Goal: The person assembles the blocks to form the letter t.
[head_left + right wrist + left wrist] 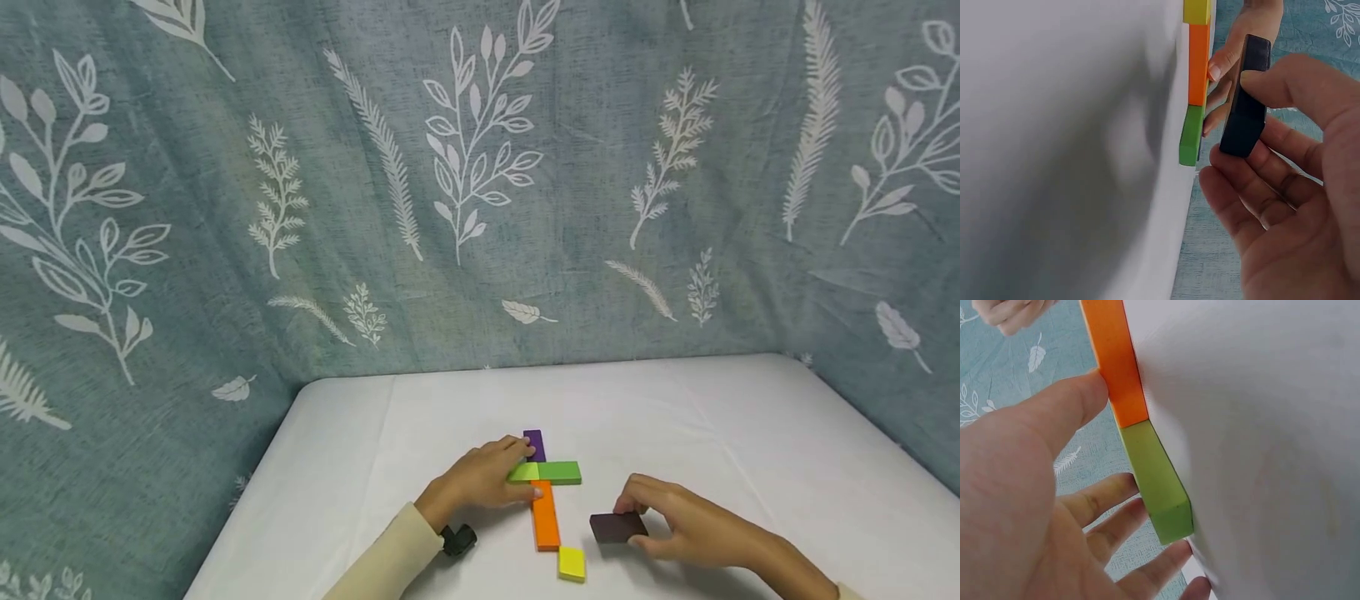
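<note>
My left hand [483, 477] rests over flat coloured blocks, its thumb on the orange block [546, 521] and its fingertips by the purple block [535, 444]. Between those two lies a green block [560, 472], with a lighter green piece [523, 472] at its left, partly under the fingers. A small yellow block [572, 565] touches or nearly touches the orange block's near end. To the right, my right hand [693, 527] pinches a dark rectangular block [618, 528] between thumb and fingers. The right wrist view shows that dark block [1246, 106] held above the white surface.
A white cloth covers the table [390, 417]. Behind and beside it hangs a blue-green curtain [480, 300] with white leaf prints. A black device [459, 540] sits at the left wrist.
</note>
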`<state>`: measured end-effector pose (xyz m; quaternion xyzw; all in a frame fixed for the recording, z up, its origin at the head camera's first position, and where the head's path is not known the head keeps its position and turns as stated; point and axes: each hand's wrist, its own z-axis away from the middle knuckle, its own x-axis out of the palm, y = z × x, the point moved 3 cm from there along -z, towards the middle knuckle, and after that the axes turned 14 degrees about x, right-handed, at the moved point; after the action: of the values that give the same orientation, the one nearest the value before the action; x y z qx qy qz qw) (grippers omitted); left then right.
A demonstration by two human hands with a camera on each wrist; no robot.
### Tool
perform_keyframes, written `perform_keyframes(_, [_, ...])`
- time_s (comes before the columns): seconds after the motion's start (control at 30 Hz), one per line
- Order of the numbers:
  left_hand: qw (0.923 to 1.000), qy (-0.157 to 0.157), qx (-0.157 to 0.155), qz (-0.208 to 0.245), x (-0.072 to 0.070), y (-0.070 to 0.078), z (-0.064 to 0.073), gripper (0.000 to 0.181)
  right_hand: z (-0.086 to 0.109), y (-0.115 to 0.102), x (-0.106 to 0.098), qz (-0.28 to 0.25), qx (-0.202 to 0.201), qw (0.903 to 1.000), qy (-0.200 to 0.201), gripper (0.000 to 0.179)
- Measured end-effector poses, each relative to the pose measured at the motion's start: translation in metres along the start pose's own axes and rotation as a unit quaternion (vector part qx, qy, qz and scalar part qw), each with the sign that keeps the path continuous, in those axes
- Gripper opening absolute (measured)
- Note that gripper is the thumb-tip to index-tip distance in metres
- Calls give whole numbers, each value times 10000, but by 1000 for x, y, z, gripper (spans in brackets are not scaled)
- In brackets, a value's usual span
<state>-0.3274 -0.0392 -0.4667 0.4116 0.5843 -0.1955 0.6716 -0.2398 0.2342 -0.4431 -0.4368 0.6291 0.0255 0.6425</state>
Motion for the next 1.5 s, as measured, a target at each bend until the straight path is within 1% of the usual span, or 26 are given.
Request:
perform_keyframes(0.13, [10000, -29, -70, 40, 0, 1, 0, 70, 5, 4, 6, -101, 196, 9996, -161, 26])
perform_keyframes(0.2, [9999, -42, -95, 14, -1, 1, 0, 70, 6, 5, 8, -87, 340, 9991, -256, 26])
perform_keyframes(0.27, [9999, -47, -114, -4, -3, 2, 0, 70, 7, 6, 8, -50, 384, 9988, -286, 26])
perform_keyframes(0.53, [9999, -67, -145, -38, -3, 3, -1, 70, 11, 5, 10, -54, 461, 9982, -387, 26])
perform_keyframes(0.77, [9999, -52, -151, -49, -2, 3, 0, 70, 10, 2, 14, -121, 334, 9981, -511, 25])
perform_keyframes(0.87, [9998, -43, -167, -60, -1, 3, 0, 70, 10, 1, 16, -143, 352, 9976, -581, 25])
perform_keyframes(1.03, [9998, -63, -175, -68, 1, 2, -1, 70, 11, 2, 20, -113, 509, 9959, -734, 25])
perform_keyframes(1.2, [9997, -47, -192, -117, 2, 2, -1, 71, 10, 3, 23, -14, 686, 9948, -750, 25])
perform_keyframes(1.5, [9997, -74, -238, -83, 0, 4, 0, 72, 11, -1, 25, 203, 390, 9972, -599, 24])
